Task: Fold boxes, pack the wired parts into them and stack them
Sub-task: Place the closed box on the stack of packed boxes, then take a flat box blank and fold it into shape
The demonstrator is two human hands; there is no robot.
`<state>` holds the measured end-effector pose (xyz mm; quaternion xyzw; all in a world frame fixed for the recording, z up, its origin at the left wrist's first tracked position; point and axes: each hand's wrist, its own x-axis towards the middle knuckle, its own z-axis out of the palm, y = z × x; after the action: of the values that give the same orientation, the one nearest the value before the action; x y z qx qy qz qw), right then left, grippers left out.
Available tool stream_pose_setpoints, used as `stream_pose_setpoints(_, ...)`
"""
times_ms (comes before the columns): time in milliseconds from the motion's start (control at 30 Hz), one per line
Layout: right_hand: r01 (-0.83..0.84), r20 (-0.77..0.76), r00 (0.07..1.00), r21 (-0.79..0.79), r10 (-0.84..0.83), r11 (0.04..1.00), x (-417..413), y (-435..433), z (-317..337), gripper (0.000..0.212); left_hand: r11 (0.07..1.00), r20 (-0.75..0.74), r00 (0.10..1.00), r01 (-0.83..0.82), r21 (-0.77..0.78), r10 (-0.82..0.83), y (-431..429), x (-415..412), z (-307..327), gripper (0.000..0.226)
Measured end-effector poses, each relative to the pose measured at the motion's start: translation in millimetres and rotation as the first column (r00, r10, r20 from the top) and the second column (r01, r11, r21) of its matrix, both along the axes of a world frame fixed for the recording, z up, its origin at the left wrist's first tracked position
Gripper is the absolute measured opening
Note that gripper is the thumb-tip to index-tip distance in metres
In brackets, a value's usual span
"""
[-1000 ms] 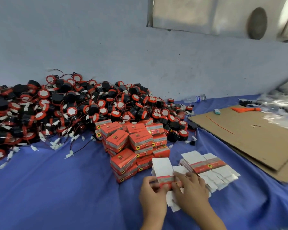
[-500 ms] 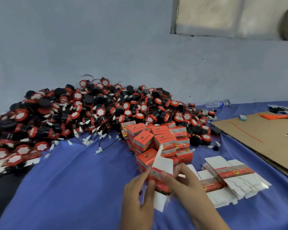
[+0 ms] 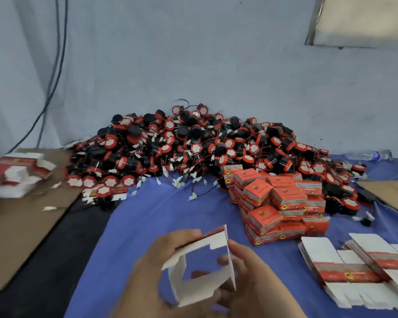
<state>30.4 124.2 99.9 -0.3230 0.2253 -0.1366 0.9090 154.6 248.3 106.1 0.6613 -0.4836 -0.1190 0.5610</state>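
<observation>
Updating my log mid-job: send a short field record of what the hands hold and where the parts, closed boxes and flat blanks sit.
left hand: grips the box at its left side
right hand: pinches its right wall
box state: opened into a sleeve, both ends open, no part inside
wired parts: large pile against the wall
closed boxes: stacked in front of the pile's right part
flat blanks: one stack right on the blue cloth; more, blurred, far left on cardboard

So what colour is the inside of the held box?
White; the box shows it in the head view.
</observation>
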Motion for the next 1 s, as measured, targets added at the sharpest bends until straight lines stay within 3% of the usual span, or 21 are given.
stream_pose_setpoints(67,0.086,-0.021,0.996,-0.167,-0.091,0.982,4,0,4,0.077,0.998,0.212,0.977,-0.015,0.065,0.001,14,17,-8,0.059)
stream_pose_setpoints(133,0.034,-0.033,0.998,-0.335,-0.048,0.941,7,-1,12,0.095,0.996,0.330,0.943,0.005,0.093,-0.036,24,25,-13,0.057)
stream_pose_setpoints(233,-0.173,-0.045,0.985,-0.346,0.167,0.922,2,2,17,0.061,0.995,0.302,0.952,0.027,0.098,-0.056,30,33,-17,0.055)
stream_pose_setpoints(333,-0.239,-0.106,0.971,-0.353,0.215,0.905,-2,-1,12,0.053,0.980,0.369,0.928,-0.034,0.196,-0.042,37,39,-17,0.085)
stream_pose_setpoints(467,-0.245,-0.180,0.965,-0.378,0.189,0.893,-5,-4,14,0.033,0.952,0.002,0.975,0.216,0.218,-0.222,41,36,-5,0.079)
stream_pose_setpoints(500,-0.239,-0.207,0.964,-0.392,0.169,0.888,-8,-5,13,0.026,0.946,-0.017,0.969,0.245,0.212,-0.248,42,36,-5,0.077)
stream_pose_setpoints(600,-0.239,-0.270,0.955,-0.442,0.126,0.865,-14,-9,11,0.031,0.946,-0.075,0.960,0.281,0.165,-0.272,41,34,-11,0.076)
stream_pose_setpoints(733,-0.342,-0.380,0.918,-0.611,0.114,0.714,-13,1,14,0.032,0.984,-0.098,0.980,0.176,0.019,-0.174,29,21,-19,0.080)
stream_pose_setpoints(833,-0.387,-0.412,0.904,-0.676,0.114,0.627,-10,11,13,0.026,0.996,-0.049,0.999,0.005,-0.092,-0.009,20,10,-20,0.066)
stream_pose_setpoints(1000,-0.376,-0.443,0.887,-0.858,-0.132,0.352,-7,18,-1,0.024,0.999,0.031,0.999,-0.025,0.026,0.024,16,1,-19,0.069)
